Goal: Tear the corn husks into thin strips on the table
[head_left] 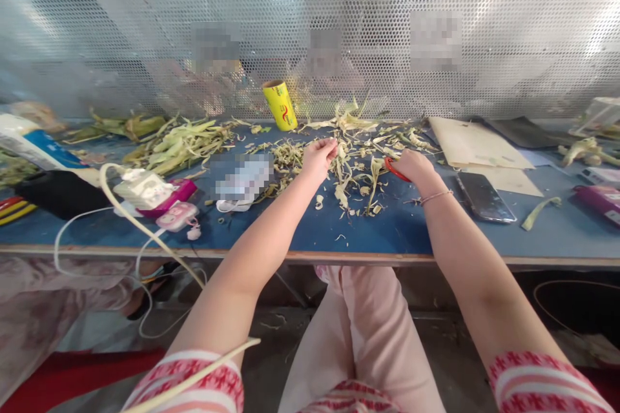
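Note:
My left hand [320, 159] is closed in a pinch above a scatter of pale green and yellow plant scraps [341, 190]. Whatever is between its fingertips, if anything, is too small to make out. To the right, my right hand [415, 168] is wrapped around scissors [398, 171], of which a red handle loop shows; their blades are hard to see against the scraps. Curled leafy stalks [375, 177] lie between the two hands. A heap of longer pale green stalks [181, 145] rests farther left on the blue table [310, 235].
A yellow tube [279, 105] stands near the perforated metal panel [368, 32]. Left are a blurred object [245, 181], a charger with cables [145, 190] and a black object [62, 193]. Right are cardboard sheets [475, 142], a phone [485, 197] and a purple box [600, 203].

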`<state>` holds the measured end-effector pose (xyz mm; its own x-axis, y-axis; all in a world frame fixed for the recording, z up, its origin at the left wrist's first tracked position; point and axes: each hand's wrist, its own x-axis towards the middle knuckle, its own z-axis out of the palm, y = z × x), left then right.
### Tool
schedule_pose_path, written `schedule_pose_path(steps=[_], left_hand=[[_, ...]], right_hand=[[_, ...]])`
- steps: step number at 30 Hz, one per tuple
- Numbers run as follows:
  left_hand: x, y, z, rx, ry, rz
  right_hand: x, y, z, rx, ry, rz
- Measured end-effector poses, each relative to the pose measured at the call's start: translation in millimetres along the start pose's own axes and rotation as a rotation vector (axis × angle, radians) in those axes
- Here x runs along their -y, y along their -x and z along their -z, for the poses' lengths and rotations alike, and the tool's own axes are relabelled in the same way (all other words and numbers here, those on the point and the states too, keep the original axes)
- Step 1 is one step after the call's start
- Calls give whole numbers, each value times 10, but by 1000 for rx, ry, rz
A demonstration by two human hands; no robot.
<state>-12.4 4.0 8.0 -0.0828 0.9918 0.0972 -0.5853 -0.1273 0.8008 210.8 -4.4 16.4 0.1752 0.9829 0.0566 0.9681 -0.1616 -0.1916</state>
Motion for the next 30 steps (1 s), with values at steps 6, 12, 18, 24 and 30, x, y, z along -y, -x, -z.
schedule_pose_path(steps=[6,12,18,24,30], left_hand=[[-27,-6,8,6,-31,-19],[-21,-28,14,13,-95,-19],[-23,5,15,67,-216,-12],[62,118,-49,139,-343,-39],[133,190,-113,215,-221,-110]], right_hand=[[0,11,23,4,15,2],[-142,-63,-1,31,69,-37],[-52,39,-24,-143,40,30],[464,255,-140,-209,-409,576],[696,311,-281,27,-997,554]])
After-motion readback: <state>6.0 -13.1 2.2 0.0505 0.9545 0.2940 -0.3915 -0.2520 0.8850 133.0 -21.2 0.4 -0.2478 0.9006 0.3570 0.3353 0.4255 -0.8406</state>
